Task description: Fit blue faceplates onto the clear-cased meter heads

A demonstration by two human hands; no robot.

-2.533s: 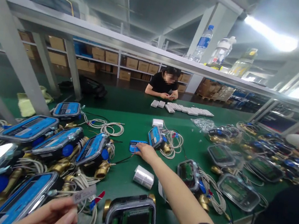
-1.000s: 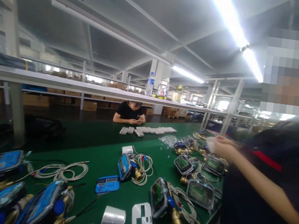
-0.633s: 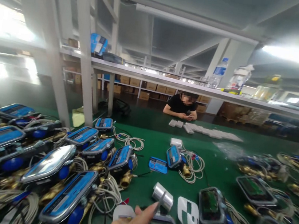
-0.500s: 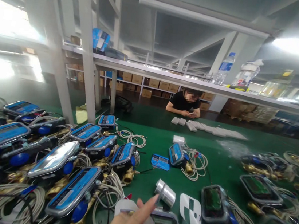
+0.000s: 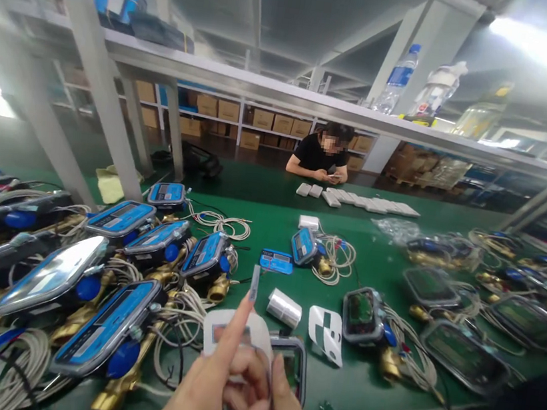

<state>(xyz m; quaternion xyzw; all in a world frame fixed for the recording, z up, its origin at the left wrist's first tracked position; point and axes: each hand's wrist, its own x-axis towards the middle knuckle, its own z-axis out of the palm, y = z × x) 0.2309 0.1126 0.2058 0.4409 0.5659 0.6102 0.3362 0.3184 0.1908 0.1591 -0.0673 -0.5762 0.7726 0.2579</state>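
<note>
My left hand (image 5: 215, 379) is at the bottom centre, index finger stretched up and the other fingers curled at a white rounded faceplate (image 5: 212, 321) with a small window. A small grey strip (image 5: 254, 283) clings to that index fingertip. Beside it, my right hand (image 5: 289, 409) has its thumb up against the faceplate's lower right edge, its other fingers mostly hidden. Just behind the hands lies a meter with an uncovered dark display (image 5: 296, 362). A silvery roll (image 5: 285, 309) and a white cut-out sheet (image 5: 326, 333) lie beyond, on the green table.
Blue-faced meters (image 5: 109, 324) with coiled cables and brass fittings crowd the left. Dark-display meters (image 5: 364, 314) stand at the right. A blue label (image 5: 276, 261) lies mid-table. A shelf (image 5: 268, 90) with bottles spans above. Across the table, a person (image 5: 321, 154) leans over a phone.
The view has shifted, and the table items appear higher and further left. My right hand has come into view at the faceplate. My left index finger now points more upright.
</note>
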